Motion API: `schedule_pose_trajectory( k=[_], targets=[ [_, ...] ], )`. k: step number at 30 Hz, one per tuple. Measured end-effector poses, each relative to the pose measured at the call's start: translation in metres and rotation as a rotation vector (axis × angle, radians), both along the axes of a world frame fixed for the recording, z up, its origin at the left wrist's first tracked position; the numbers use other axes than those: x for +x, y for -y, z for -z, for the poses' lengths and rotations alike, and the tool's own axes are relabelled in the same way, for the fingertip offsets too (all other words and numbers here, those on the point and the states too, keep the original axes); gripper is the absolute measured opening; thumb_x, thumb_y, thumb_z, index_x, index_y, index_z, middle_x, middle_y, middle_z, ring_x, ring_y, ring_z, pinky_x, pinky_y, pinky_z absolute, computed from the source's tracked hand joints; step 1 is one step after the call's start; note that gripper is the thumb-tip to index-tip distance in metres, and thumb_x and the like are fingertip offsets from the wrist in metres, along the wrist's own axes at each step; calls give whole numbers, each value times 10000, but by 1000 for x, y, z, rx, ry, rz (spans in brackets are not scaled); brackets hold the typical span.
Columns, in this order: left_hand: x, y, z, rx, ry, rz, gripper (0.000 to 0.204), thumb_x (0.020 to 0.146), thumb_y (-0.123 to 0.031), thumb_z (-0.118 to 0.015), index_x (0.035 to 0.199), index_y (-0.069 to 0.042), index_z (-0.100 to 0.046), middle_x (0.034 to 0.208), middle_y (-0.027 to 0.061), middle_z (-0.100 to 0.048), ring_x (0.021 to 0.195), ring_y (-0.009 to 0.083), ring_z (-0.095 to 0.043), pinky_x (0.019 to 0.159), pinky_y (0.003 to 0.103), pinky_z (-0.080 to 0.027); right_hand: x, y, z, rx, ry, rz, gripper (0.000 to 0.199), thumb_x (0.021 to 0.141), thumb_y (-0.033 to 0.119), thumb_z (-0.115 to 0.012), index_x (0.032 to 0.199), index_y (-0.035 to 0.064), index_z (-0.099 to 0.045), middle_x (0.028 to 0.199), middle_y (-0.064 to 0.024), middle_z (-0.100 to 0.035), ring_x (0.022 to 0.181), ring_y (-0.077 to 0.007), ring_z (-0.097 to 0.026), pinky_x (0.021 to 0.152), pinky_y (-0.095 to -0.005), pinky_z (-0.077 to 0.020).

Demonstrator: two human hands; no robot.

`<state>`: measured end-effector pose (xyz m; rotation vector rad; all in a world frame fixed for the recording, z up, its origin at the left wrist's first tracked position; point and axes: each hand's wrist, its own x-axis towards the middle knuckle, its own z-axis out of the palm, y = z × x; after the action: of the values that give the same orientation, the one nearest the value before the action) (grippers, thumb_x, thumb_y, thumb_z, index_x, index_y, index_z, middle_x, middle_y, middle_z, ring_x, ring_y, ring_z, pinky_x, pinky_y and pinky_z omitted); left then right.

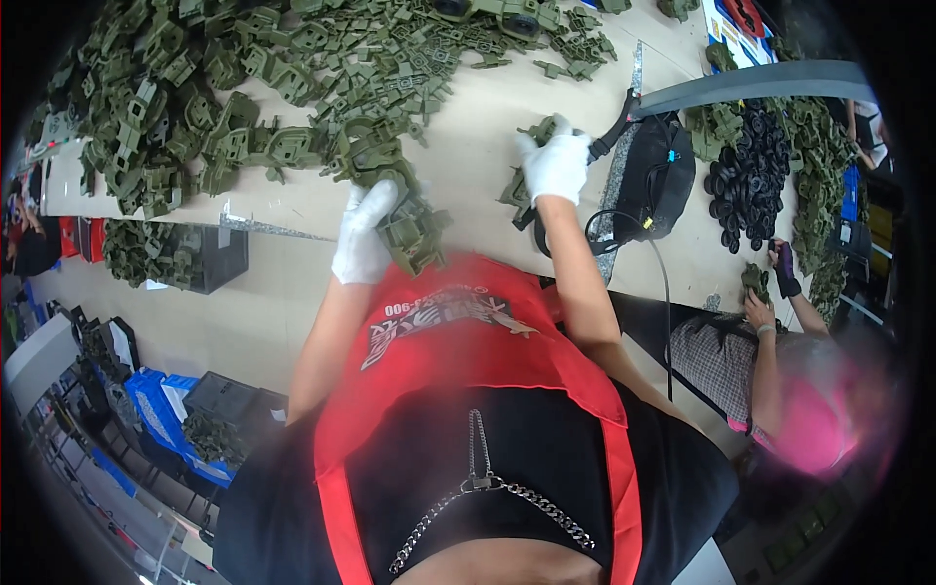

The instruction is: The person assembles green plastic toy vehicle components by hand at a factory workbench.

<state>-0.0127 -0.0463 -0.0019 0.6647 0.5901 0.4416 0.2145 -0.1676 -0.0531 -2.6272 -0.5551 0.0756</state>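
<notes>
Surface (468, 141) has heaped green parts (380, 78). Left hand (361, 234) grips a green body (410, 232), best kept steady; right hand (557, 168) at a green piece (514, 190), can't tell if holding.

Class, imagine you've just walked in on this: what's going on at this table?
Someone in a red apron and white gloves is handling green plastic parts. The left hand holds a green vehicle-like part near the table's edge; the right hand is at another green piece, its grip partly hidden. Loose green parts are heaped across the table. To the right lie black wheels, and a co-worker handles a green item.
</notes>
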Motion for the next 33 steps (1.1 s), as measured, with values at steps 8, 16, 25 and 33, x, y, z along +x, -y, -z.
schedule_pose_trajectory(
  k=[8,16,25,33],
  targets=[
    [13,8,6,82,-72,43,966,723,-805,-498,1334,-59,-452,1151,89,-593,1021,230,-597,862,437,-536,38,20,23,346,-365,-72,301,684,113,-798,963,42,-709,1095,-152,-613,857,-237,-655,767,-324,-538],
    [13,15,-14,343,-139,120,1239,583,-936,-387,1393,1,-379,1290,93,-525,1141,184,-534,983,332,-447,-62,-16,-143,429,-216,-735,180,757,136,-704,929,84,-702,1106,-94,-580,934,-249,-638,844,-352,-508],
    [15,19,-21,399,-76,60,1095,663,-873,-466,1350,-21,-418,1242,74,-530,1099,171,-542,913,318,-473,-64,-17,-156,509,-213,-746,208,723,82,-718,930,100,-715,1004,-98,-621,857,-239,-642,756,-328,-522],
    [48,12,-57,151,140,-115,543,787,-161,-644,1281,-20,-468,1139,86,-578,1037,196,-568,924,347,-465,-60,-58,-143,817,-423,-685,201,727,75,-717,925,98,-743,918,-65,-644,831,-171,-616,723,-259,-485]
  ],
)
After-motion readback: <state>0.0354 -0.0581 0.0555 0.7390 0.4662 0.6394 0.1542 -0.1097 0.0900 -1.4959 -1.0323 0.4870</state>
